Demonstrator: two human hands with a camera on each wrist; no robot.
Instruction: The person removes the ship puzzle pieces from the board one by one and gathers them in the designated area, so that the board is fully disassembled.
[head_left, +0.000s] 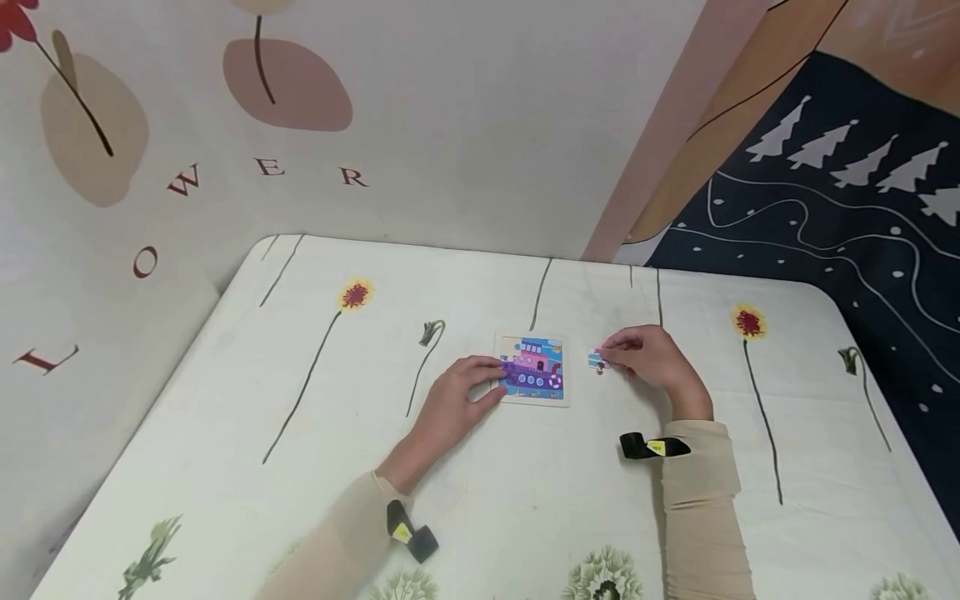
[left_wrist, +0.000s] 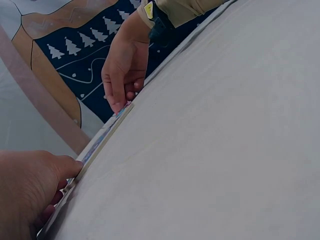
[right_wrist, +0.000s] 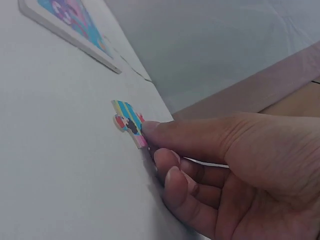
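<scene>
At the left edge of the puzzle [head_left: 534, 371], the left hand [head_left: 453, 396] holds on, thumb at the near part and fingers reaching over the far part, with a gap between. To the right, just beside the puzzle, the right hand [head_left: 651, 357] pinches a small loose piece [head_left: 596, 360] between thumb and fingers, its other fingers bent inward.

The puzzle lies flat on the table [head_left: 487, 500] and shows a boat: purple hull with round windows, pink cabin, white life ring, blue sky and water, all inside a pale frame [head_left: 566, 392].

The right wrist view shows the piece close up, with its knob, blue and yellow stripes, a dark and red patch and a pink end; from the head it is only a small colourful scrap. The left wrist view sees the puzzle nearly edge-on, as a thin slab, with the thumb against it.

Beige sleeves [head_left: 705, 517] cover both arms, a black band [head_left: 637, 446] at each wrist. Farther out, flowers are printed on the white tabletop, and behind stand a pale wall [head_left: 487, 125] with red letters and a dark cloth [head_left: 847, 208] with white trees.
</scene>
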